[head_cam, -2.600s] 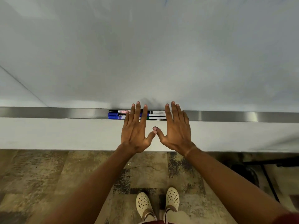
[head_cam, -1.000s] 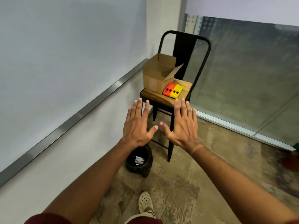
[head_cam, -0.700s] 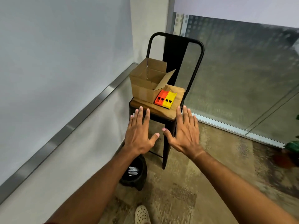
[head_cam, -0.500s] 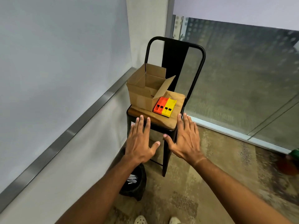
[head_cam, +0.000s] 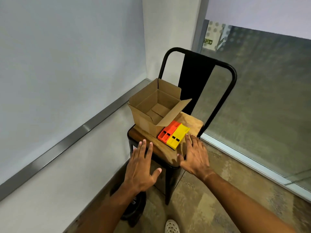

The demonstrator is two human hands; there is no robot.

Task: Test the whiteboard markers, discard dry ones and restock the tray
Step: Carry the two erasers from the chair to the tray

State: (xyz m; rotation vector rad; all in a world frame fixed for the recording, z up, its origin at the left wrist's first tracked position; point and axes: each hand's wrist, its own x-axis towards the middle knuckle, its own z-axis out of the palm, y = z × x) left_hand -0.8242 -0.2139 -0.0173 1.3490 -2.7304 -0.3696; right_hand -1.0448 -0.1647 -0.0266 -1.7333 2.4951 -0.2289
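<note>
Both the left hand (head_cam: 140, 167) and right hand (head_cam: 195, 154) hover flat, fingers spread, holding nothing, over the chair (head_cam: 170, 153); no markers show, so testing, discarding and restocking seemingly all remain.

2 hands: left hand (head_cam: 140, 172) at 7 o'clock of the chair seat, right hand (head_cam: 195, 154) at 5 o'clock, both w/ fingers straight, holding nothing. 1 chair (head_cam: 223, 91), black frame, wood seat. 1 cardboard box (head_cam: 146, 120), flaps up, on the seat at approx. 10 o'clock. 2 plastic holders side by side at the box's 4 o'clock: 1 orange holder (head_cam: 168, 132), 1 yellow holder (head_cam: 178, 137), each w/ 2 dark slots. 1 black bin (head_cam: 134, 209) on the floor, 7 o'clock of the chair, mostly hidden by the left arm. 1 white shoe (head_cam: 171, 227) at 6 o'clock, bottom edge. 1 metal rail (head_cam: 67, 143) along the wall.
</note>
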